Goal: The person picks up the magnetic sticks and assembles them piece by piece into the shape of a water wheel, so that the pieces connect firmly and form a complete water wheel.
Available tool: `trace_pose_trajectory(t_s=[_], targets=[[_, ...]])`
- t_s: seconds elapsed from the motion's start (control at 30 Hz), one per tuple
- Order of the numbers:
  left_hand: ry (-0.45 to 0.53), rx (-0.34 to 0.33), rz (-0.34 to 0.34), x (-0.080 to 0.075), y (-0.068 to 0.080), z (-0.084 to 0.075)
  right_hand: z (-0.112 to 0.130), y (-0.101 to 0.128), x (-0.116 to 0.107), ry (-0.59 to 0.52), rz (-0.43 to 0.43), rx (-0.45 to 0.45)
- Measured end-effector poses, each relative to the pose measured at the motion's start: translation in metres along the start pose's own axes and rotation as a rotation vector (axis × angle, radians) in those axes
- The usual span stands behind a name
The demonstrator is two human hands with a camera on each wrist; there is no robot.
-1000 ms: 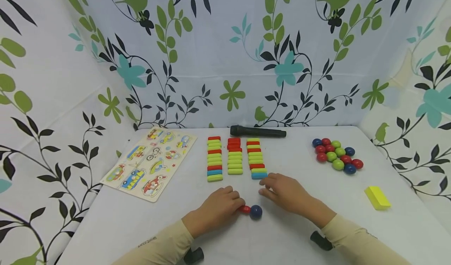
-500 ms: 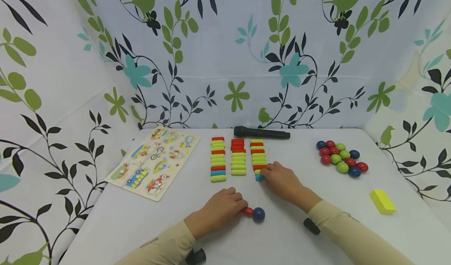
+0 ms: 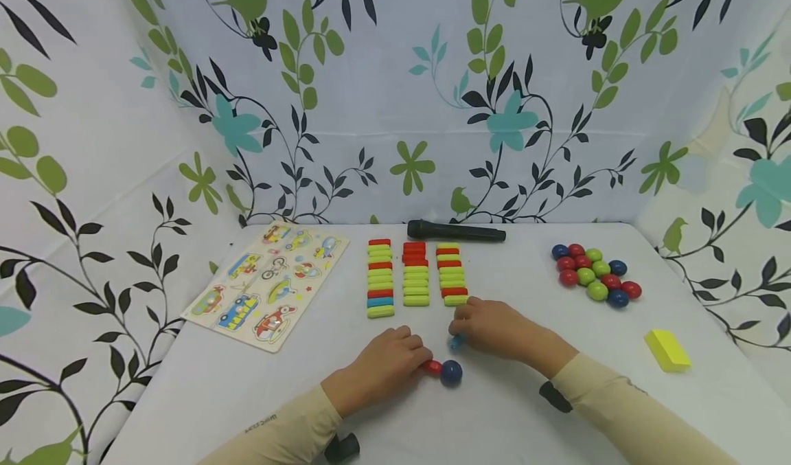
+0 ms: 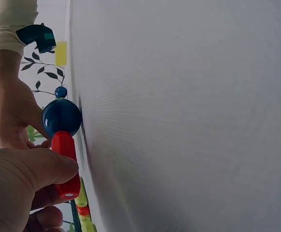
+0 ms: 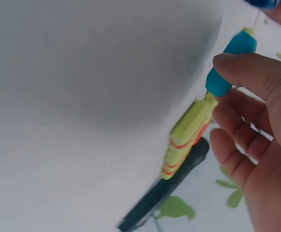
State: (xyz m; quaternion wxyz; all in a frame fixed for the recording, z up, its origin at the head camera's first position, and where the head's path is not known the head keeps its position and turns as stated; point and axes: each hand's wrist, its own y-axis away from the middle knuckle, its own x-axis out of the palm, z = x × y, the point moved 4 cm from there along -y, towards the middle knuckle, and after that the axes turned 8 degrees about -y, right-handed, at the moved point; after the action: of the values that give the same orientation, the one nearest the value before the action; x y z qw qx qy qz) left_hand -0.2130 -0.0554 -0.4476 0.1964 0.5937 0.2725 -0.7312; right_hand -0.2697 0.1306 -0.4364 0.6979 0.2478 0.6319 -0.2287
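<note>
In the head view my left hand (image 3: 380, 369) pinches a red stick (image 4: 63, 143) low over the white table. A dark blue ball (image 4: 62, 117) sits on the stick's end; in the head view it lies toward my right hand. My right hand (image 3: 503, 329) pinches a short blue stick (image 5: 240, 42) between thumb and fingers, just above and right of the ball in the head view. Three columns of short sticks lie beyond the hands: a left column (image 3: 380, 281), a middle column (image 3: 416, 281) and a right column (image 3: 451, 273), mostly yellow-green and red.
Red, green and blue balls (image 3: 597, 290) are grouped at the right. A yellow block (image 3: 667, 350) lies nearer the right edge. Behind the columns is a black microphone (image 3: 457, 231). A picture puzzle board (image 3: 266, 283) with vehicles lies at the left.
My right hand has reached the near end of the right column, taken the blue stick, and drawn it back toward the ball. My left hand keeps its hold on the red stick.
</note>
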Motion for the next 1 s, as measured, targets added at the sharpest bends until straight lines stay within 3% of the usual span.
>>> trace_pose_trajectory(t_s=[0.1,0.17,0.53,0.63,0.83,1.0], targets=[[-0.018,0.008,-0.027,0.000,0.000,0.001,0.014,0.000,-0.004,0.100,0.002,-0.137],[-0.026,0.015,-0.040,0.000,-0.001,0.002,0.020,0.001,-0.006,0.139,-0.002,-0.181],[-0.028,0.021,-0.048,-0.001,0.001,0.002,0.027,-0.002,-0.004,0.142,-0.017,-0.194],[-0.014,0.019,-0.038,-0.002,0.001,0.002,0.020,-0.005,-0.005,0.112,-0.036,-0.131],[0.040,0.003,-0.010,-0.002,0.004,0.002,-0.014,-0.019,-0.010,0.091,-0.150,0.116],[0.076,-0.002,0.014,0.000,0.005,-0.002,-0.029,-0.026,-0.003,0.049,-0.119,0.210]])
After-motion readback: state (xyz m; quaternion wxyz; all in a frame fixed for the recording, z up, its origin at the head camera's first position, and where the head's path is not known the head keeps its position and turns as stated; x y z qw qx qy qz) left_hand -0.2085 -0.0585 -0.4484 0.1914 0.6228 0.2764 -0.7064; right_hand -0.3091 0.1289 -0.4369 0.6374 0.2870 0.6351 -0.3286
